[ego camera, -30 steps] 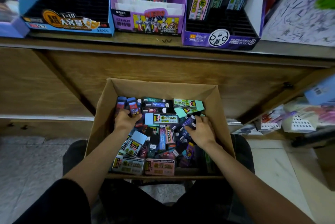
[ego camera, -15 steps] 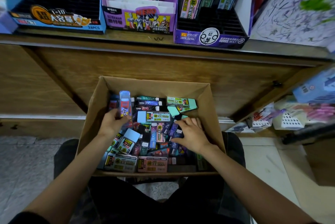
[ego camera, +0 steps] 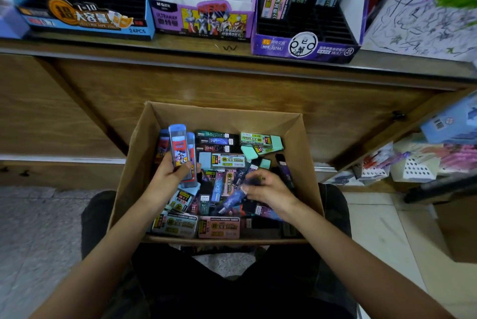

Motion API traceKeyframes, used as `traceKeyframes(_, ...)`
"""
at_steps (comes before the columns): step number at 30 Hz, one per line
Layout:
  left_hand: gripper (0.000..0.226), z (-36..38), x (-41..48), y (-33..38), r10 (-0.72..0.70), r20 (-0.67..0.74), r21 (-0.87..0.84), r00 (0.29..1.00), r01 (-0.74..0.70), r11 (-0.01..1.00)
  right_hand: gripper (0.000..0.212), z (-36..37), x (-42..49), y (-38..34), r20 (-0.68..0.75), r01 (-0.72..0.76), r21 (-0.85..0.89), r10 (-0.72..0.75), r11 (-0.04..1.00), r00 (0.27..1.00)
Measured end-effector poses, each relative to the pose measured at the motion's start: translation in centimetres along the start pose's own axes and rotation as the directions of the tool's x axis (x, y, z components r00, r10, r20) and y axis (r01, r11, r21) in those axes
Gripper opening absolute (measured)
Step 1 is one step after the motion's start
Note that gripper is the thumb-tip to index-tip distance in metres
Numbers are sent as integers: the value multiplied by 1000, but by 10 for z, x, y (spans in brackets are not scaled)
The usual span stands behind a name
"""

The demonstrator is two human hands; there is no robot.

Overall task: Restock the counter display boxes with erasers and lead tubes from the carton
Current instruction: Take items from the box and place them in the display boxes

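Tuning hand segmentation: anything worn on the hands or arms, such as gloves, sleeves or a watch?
No. The left hand and right hand are ungloved. The left forearm and right forearm are uncovered to the frame edge, with no sleeve in view. No watch or bracelet shows on either wrist. The right hand is blurred, so rings cannot be ruled out.

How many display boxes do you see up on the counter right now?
3. A blue box at the left, the purple Ultraman box in the middle, a purple box at the right. A sliver at the far left edge may be a fourth.
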State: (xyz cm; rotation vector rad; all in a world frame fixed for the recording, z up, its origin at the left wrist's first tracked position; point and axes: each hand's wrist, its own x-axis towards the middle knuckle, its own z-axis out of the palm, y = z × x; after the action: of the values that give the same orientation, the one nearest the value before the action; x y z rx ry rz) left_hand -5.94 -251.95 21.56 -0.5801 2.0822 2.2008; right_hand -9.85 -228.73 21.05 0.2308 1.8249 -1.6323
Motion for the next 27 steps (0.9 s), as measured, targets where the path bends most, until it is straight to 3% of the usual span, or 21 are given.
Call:
traceKeyframes(4,30,-1,-5,8,-59,60,-81,996,64,995,4,-2,-7,-21,-77,139,135,-129,981,989)
traceKeyframes(8,25,8,-11,24,-61,137,-145,989,81,986,12,3,-15,-50,-56,226,40,-224,973,973)
traceKeyframes(13,26,18,-14,63,91,205,-137,975,-63,988,25,17,-28,-104,-13,404,-81,-406,911,914)
traceKeyframes(19,29,9,-11,121,240,149,-207,959,-207,956,8,28,-48,-187,14,556,-107,-558,825,830)
traceKeyframes(23,21,-14,-9,150,312,71,-170,948,-297,940,11,42,-51,-237,12,649,-145,-654,747,756)
traceKeyframes(27,20,-49,-6,174,330,-12,-123,944,-329,936,9,62,-50,-282,64,676,-214,-680,705,730)
